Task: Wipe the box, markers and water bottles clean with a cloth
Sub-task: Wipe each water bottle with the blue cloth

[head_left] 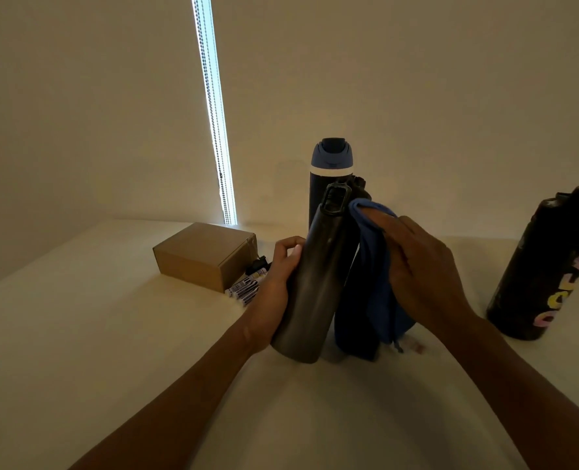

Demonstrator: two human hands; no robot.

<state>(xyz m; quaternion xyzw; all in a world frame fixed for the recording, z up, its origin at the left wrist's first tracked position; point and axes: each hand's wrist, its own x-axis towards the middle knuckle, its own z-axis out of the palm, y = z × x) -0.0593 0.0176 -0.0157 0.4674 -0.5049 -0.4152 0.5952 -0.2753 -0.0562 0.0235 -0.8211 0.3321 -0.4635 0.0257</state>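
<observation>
Bottle wiping in progress. The left hand (278,286) grips the tilted grey bottle (310,293) above the worktop (111,334). The right hand (423,266) holds the blue cloth (371,273) against its side. Likely next: rotate the bottle and wipe the remaining faces.

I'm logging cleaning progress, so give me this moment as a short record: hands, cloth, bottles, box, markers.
left hand: grips the tilted grey bottle
right hand: holds the blue cloth at that bottle's neck
other bottles: navy bottle behind; black lettered bottle standing at right
cardboard box: closed, on the table, left of the hands
markers: lying beside the box, no hand on them
</observation>
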